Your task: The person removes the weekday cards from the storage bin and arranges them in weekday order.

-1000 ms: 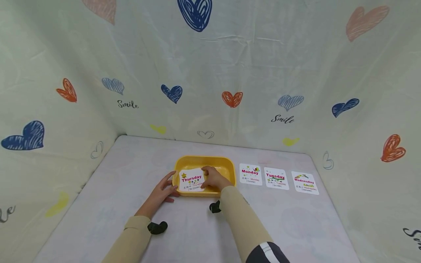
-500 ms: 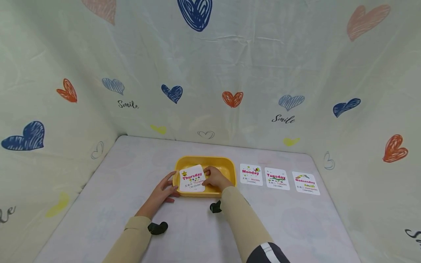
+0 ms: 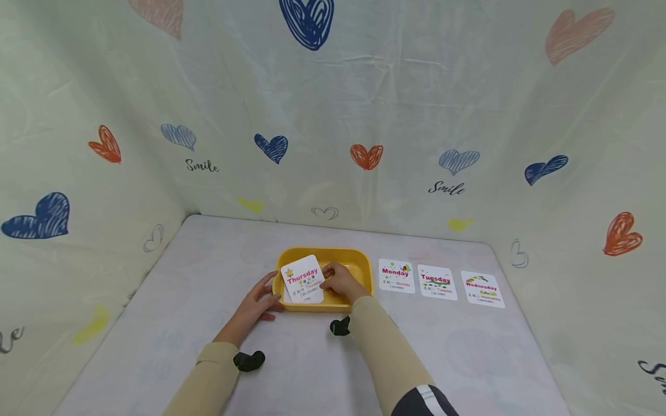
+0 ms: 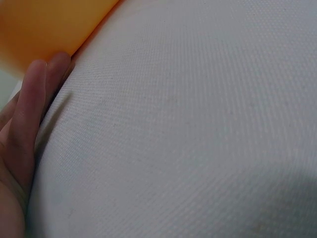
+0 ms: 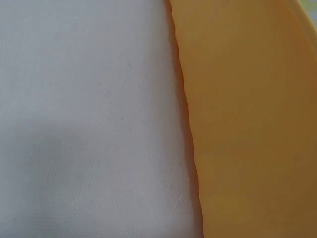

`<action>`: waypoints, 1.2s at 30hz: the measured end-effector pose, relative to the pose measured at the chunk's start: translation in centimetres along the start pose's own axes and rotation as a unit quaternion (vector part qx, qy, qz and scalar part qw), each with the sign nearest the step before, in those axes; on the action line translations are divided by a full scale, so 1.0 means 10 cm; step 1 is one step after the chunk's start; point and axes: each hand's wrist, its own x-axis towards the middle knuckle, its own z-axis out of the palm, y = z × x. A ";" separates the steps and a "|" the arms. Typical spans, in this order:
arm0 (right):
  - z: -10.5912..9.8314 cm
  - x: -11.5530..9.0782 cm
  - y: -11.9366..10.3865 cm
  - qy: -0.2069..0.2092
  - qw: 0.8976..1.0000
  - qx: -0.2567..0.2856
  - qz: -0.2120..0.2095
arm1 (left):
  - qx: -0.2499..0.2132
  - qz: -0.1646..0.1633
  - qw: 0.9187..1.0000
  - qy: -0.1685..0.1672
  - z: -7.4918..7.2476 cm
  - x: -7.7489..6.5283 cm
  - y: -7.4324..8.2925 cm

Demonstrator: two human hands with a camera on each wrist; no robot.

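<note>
In the head view a white Thursday card [image 3: 302, 276] is tilted over the left half of a yellow tray [image 3: 359, 263]. My right hand [image 3: 341, 281] reaches over the tray and pinches the card by its right edge. Beneath it the edge of another white card [image 3: 315, 298] shows; its print is mostly covered. My left hand [image 3: 261, 299] rests against the tray's left side, fingers fairly straight. The left wrist view shows fingers [image 4: 32, 94] touching the tray's outer wall [image 4: 54, 25]. The right wrist view has only the tray wall [image 5: 247, 119] and tabletop, no hand.
Right of the tray lie a Monday card [image 3: 397, 276], a Tuesday card [image 3: 437, 283] and a Wednesday card [image 3: 483, 289] in a row. All stand on a white-covered table [image 3: 458, 346]. A curtain [image 3: 333, 92] printed with hearts surrounds the back and sides.
The Thursday card has shifted up and tilted in my right hand, uncovering part of the card below. My left hand and the row of cards stay put.
</note>
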 end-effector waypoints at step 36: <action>-0.19 -0.37 -0.09 0.004 0.978 0.206 -0.008 | -0.003 0.023 1.000 -0.020 -0.04 -0.01 -0.01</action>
